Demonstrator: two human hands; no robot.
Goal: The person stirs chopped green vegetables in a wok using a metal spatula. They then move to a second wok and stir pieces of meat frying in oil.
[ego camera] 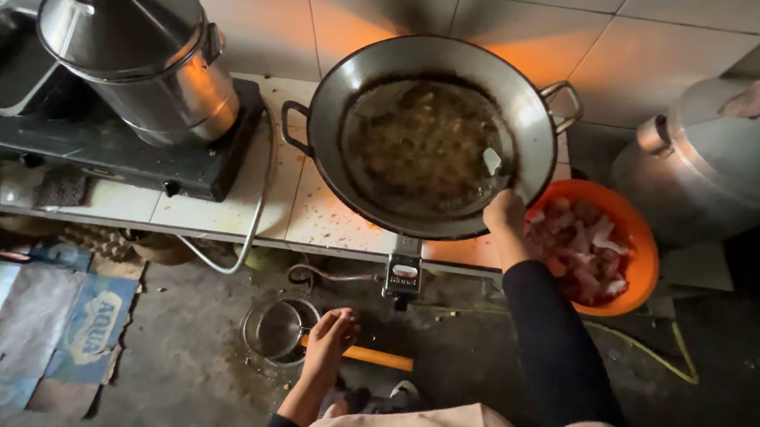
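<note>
My right hand (504, 211) is at the near rim of a large dark wok (335, 101) of bubbling oil, fingers curled over the edge; whether it holds anything is hidden. A pale piece (492, 162) shows in the oil just beyond the fingers. Right beside this hand sits an orange bowl (643, 252) of raw meat pieces (581, 243). Down at floor level, my left hand (331, 334) wraps the orange handle (382, 359) of a round metal strainer (276, 327).
A steel lidded pot (140, 50) stands on a black stove (105, 142) at the left of the tiled counter (227, 206). A big aluminium pot (727, 168) is at the right. A hose (247, 239) hangs off the counter's front, and blue sacks (28, 321) lie on the floor.
</note>
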